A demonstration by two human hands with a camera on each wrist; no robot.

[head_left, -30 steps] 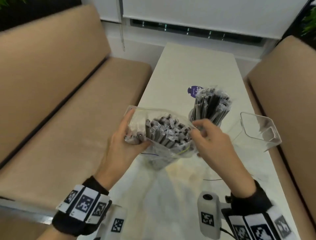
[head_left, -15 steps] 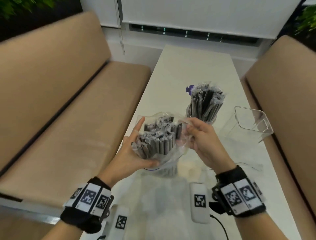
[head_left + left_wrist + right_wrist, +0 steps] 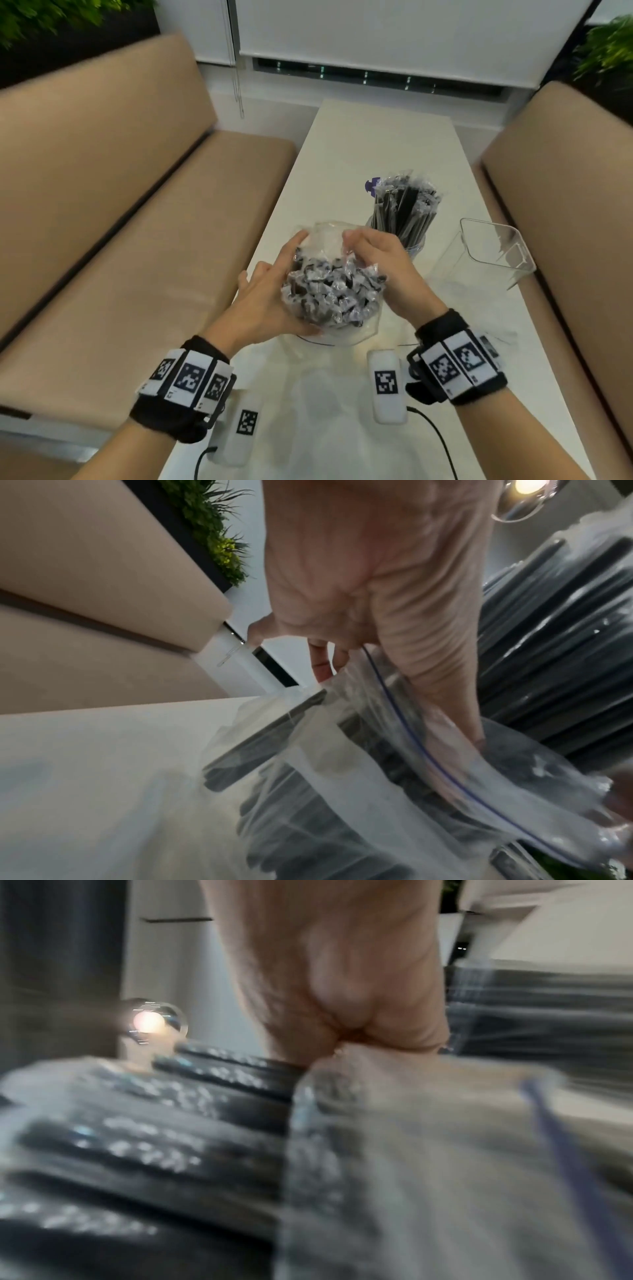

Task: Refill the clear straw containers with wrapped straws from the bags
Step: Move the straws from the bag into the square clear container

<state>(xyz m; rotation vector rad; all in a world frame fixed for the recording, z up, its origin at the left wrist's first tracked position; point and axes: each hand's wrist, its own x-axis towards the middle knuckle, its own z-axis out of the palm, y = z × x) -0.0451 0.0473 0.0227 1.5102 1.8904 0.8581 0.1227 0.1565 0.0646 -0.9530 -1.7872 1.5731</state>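
A clear zip bag (image 3: 329,236) packed with black wrapped straws (image 3: 332,291) stands upright between my hands over the white table (image 3: 376,137). My left hand (image 3: 274,291) cups its left side, fingers up the plastic and thumb round the front. My right hand (image 3: 352,243) pinches the bag's far rim. The left wrist view shows the left hand (image 3: 377,588) against the bag (image 3: 428,764) with its blue zip line. The blurred right wrist view shows the right hand (image 3: 342,988) gripping plastic (image 3: 428,1150) beside straws (image 3: 154,1137). Behind stands a filled straw container (image 3: 404,212); an empty clear container (image 3: 493,253) stands tilted at right.
Tan benches run along the table on the left (image 3: 137,240) and right (image 3: 565,205). A purple sticker (image 3: 371,183) lies behind the filled container. A black cable (image 3: 435,435) trails over the near part of the table. A window blind (image 3: 394,34) hangs at the far end.
The bag has been turned more upright and brought nearer me. My right hand moved from the bag's right edge to its far rim. My left hand slid round its side.
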